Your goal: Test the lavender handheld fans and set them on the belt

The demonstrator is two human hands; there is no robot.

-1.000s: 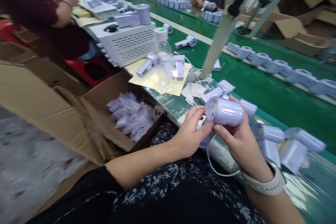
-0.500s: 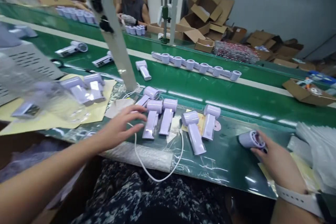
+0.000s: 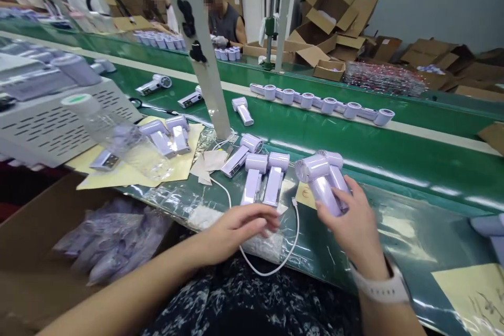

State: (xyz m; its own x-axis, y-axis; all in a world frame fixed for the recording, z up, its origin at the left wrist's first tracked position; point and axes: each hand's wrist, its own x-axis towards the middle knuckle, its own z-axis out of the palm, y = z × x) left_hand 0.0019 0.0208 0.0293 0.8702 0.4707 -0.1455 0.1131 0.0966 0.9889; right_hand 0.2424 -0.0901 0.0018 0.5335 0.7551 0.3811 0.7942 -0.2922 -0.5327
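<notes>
My right hand (image 3: 356, 220) is closed around the handle of a lavender handheld fan (image 3: 321, 181), which looks tilted above the bench edge. A second lavender fan (image 3: 336, 165) stands close behind it, partly covered; whether my fingers touch that one too, I cannot tell. My left hand (image 3: 246, 226) hovers palm down with loosely bent fingers and nothing visible in it. Just beyond its fingertips lie two more fans, one on the left (image 3: 254, 181) and one on the right (image 3: 276, 176). Another fan (image 3: 242, 155) lies slantwise behind them. A white cable (image 3: 297, 226) loops below my hands.
A pale post (image 3: 212, 79) rises behind the bench. Beyond it, the green conveyor (image 3: 299, 126) carries a row of fans (image 3: 328, 105). On the left are a plastic bottle (image 3: 126, 139) and slotted metal box (image 3: 79, 121). Another fan (image 3: 488, 231) lies far right. Co-workers sit opposite.
My right hand has come left from the far-right fan, which now lies out of it, to a fan near the middle. My left hand has moved right and nearer me. The view has shifted.
</notes>
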